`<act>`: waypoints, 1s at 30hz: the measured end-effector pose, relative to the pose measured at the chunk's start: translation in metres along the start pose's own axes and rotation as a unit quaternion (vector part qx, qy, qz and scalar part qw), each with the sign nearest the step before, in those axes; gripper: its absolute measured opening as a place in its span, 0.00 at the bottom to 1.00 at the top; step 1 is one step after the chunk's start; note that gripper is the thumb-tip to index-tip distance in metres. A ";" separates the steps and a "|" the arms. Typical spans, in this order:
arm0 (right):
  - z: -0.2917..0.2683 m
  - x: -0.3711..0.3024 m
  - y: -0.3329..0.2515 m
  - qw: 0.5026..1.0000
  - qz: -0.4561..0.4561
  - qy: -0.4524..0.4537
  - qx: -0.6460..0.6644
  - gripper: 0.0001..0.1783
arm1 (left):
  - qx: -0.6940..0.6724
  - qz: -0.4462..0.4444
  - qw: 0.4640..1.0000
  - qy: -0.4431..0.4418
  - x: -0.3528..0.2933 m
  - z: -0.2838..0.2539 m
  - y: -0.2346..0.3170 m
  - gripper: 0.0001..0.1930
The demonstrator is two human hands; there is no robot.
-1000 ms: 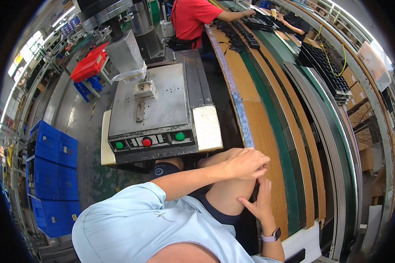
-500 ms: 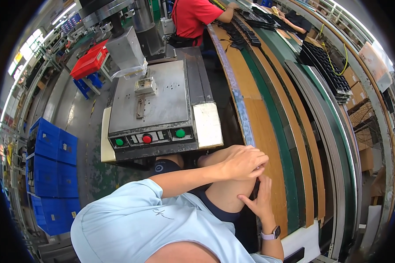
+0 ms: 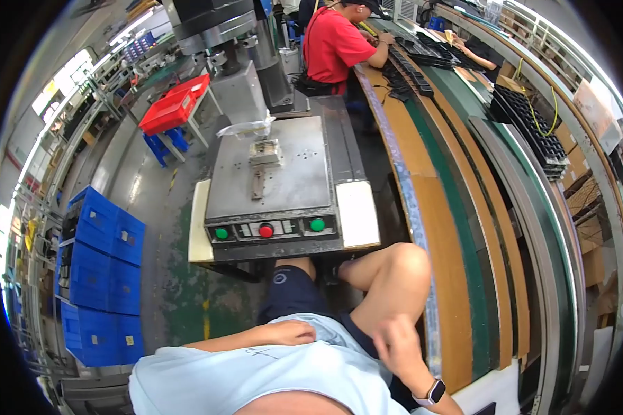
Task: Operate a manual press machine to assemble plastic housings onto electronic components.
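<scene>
My left hand [image 3: 292,333] rests against the front of my light blue shirt [image 3: 311,363] at the waist, its fingers curled in and nothing visible in them. My right hand [image 3: 396,344] hovers over or against my right thigh, just below the bare bent knee [image 3: 410,266]. Its fingers look bent but are smeared by motion, and nothing can be made out in them. A watch [image 3: 432,391] with a pale strap is on the right wrist. Ahead of my legs stands a press machine with a flat metal bed [image 3: 294,176] and a small metal fixture [image 3: 264,151] on it; neither hand touches it.
The press front carries a red button [image 3: 266,230] and two green buttons [image 3: 317,225]. Blue bins [image 3: 90,277] are stacked at left, with a red tray [image 3: 176,104] beyond. A long workbench [image 3: 429,228] runs along the right. A co-worker in a red shirt [image 3: 336,48] works at its far end.
My left hand has left the right knee and come back to my waist. My right hand has lifted from beside the knee and shifted inward. The view has moved, so the press appears further right.
</scene>
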State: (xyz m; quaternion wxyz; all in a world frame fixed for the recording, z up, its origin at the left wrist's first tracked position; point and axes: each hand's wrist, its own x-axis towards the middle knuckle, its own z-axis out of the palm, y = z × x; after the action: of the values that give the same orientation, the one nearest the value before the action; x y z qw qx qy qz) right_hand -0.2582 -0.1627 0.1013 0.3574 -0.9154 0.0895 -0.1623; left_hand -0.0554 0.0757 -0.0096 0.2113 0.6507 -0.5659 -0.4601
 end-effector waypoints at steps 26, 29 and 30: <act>0.051 -0.046 -0.001 0.826 0.356 -0.408 0.157 0.36 | -0.012 0.088 0.981 -0.173 0.022 -0.026 0.028 0.14; 0.069 -0.094 0.038 0.745 0.476 -0.401 0.239 0.36 | -0.119 0.001 0.964 -0.239 0.002 -0.048 0.002 0.14; 0.063 -0.081 0.048 0.750 0.470 -0.402 0.234 0.36 | -0.142 0.004 0.962 -0.234 -0.002 -0.046 -0.014 0.19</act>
State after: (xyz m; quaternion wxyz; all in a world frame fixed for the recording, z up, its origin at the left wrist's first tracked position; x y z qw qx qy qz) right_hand -0.3131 -0.1356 0.0062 0.5946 -0.6257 0.3158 0.3938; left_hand -0.0093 0.0698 0.0019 0.1653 0.4857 -0.5313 -0.6742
